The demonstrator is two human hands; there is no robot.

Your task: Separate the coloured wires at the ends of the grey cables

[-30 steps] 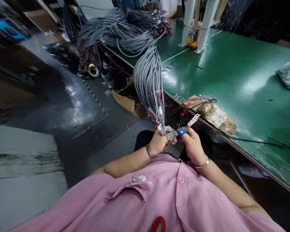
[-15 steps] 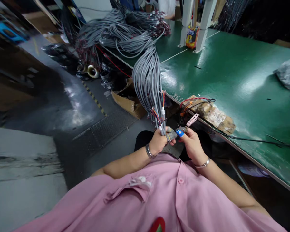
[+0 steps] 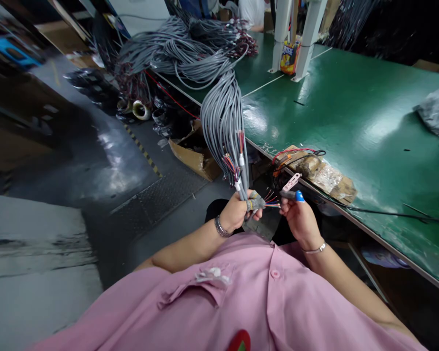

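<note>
My left hand (image 3: 237, 210), its fingertips in grey covers, is closed around the end of a grey cable (image 3: 244, 183). Thin coloured wires (image 3: 271, 201) fan out from its fingertips to the right. Just past the wire tips, my right hand (image 3: 300, 217) has its fingers pressed together, with a blue wrap on the thumb and a grey cover by it. Whatever lies between those fingers is too small to make out. Beyond the left hand a thick bundle of grey cables (image 3: 223, 112) hangs over the table edge, some ends showing coloured wires and white sleeves.
The green table (image 3: 351, 107) runs along the right. A pink perforated strip (image 3: 291, 182) and a taped wooden block (image 3: 322, 173) are at its edge. More grey cables (image 3: 183, 44) are piled at the back. Below stands an open cardboard box (image 3: 190, 156). Someone's white sleeve (image 3: 251, 12) shows behind.
My right hand has moved right, away from the left. Coloured wires now show between the hands. The left hand has stayed closed on the cable, shifting slightly left.
</note>
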